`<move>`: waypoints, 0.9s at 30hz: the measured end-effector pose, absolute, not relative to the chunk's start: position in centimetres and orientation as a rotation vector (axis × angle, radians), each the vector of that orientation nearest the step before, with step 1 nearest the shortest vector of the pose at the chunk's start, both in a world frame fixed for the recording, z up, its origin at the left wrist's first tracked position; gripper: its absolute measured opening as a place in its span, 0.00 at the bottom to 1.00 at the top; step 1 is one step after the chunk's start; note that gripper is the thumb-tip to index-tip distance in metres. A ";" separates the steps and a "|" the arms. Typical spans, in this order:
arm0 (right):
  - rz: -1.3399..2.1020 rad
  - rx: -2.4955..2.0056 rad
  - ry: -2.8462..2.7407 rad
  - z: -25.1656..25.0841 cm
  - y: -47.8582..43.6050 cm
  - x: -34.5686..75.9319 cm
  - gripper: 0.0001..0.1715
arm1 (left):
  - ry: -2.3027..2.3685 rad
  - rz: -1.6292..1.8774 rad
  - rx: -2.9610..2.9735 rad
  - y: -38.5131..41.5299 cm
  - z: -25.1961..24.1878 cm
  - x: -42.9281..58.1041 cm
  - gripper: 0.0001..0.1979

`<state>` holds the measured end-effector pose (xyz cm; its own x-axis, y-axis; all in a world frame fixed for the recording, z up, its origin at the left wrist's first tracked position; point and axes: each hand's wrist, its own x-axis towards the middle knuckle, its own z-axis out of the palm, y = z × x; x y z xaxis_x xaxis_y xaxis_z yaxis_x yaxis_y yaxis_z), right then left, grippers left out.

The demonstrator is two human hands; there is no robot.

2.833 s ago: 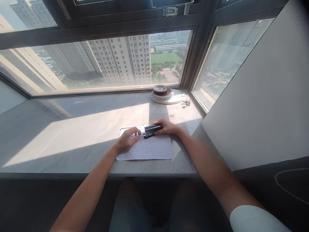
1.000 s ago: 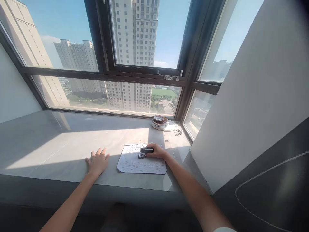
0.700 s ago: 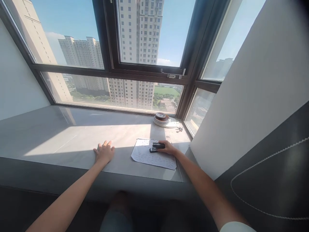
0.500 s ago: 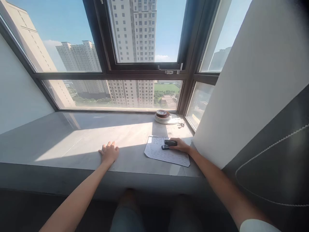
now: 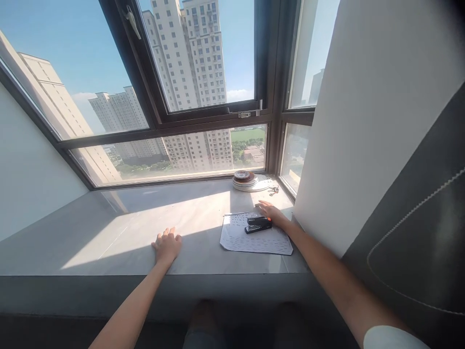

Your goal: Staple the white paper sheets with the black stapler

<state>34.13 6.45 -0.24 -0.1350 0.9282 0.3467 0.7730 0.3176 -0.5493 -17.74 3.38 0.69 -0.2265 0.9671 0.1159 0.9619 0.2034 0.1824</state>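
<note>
A black stapler (image 5: 258, 224) with an orange-red spot at its rear end lies on the sheets of paper (image 5: 236, 242), which carry dark lines of writing. My right hand (image 5: 271, 213) is just beyond the stapler, off it, with the fingers stretched forward over the sill. Its fingertips are at a small greyish piece (image 5: 257, 205), too small to name; I see no grip on it. Well to the left of the paper, my left hand (image 5: 167, 246) rests palm down on the sill, fingers spread and holding nothing.
A stack of plates (image 5: 246, 182) stands by the window corner, with keys (image 5: 273, 190) beside it. The pale stone sill (image 5: 127, 252) runs along the dark window frame (image 5: 189, 125). A white wall (image 5: 348, 121) rises close on the right, and a beaded cord (image 5: 399, 252) hangs there.
My right hand has let go of the stapler and moved forward past it. The stapler now lies on the paper. The view has tilted; my left hand stays on the sill.
</note>
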 end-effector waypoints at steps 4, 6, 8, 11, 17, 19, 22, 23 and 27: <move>0.307 -1.617 -2.103 -0.3 6.9 31.9 0.27 | 2.420 0.341 1.961 3.5 0.4 -17.5 0.33; 0.300 -1.651 -2.112 -0.5 7.1 30.0 0.29 | 2.428 0.331 1.965 3.7 0.4 -17.6 0.33; 0.297 -1.657 -2.127 -0.6 7.4 27.5 0.29 | 2.423 0.293 1.973 4.0 0.8 -18.2 0.33; 0.287 -1.635 -2.150 -0.6 7.6 22.5 0.29 | 2.237 0.178 2.130 4.0 1.6 -20.7 0.32; 0.274 -1.515 -2.217 0.1 8.2 11.9 0.26 | 2.654 0.327 1.625 3.2 1.6 -25.8 0.33; 0.291 -1.485 -2.249 0.2 8.8 9.2 0.26 | 2.703 0.367 1.557 3.3 1.1 -26.0 0.33; 0.328 -1.457 -2.295 0.4 10.0 6.3 0.26 | 2.659 0.384 1.634 3.5 0.6 -25.8 0.33; 0.339 -1.448 -2.308 0.4 10.4 5.7 0.27 | 2.652 0.381 1.642 3.5 0.5 -25.8 0.33; 0.356 -1.423 -2.336 0.4 11.3 4.9 0.28 | 2.660 0.377 1.636 3.6 0.4 -25.9 0.32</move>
<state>4.86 11.26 0.43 -0.4145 0.8904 0.1880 0.7940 0.4548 -0.4033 -25.93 3.63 0.43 -0.4591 0.8791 0.1283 0.8801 0.4303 0.2008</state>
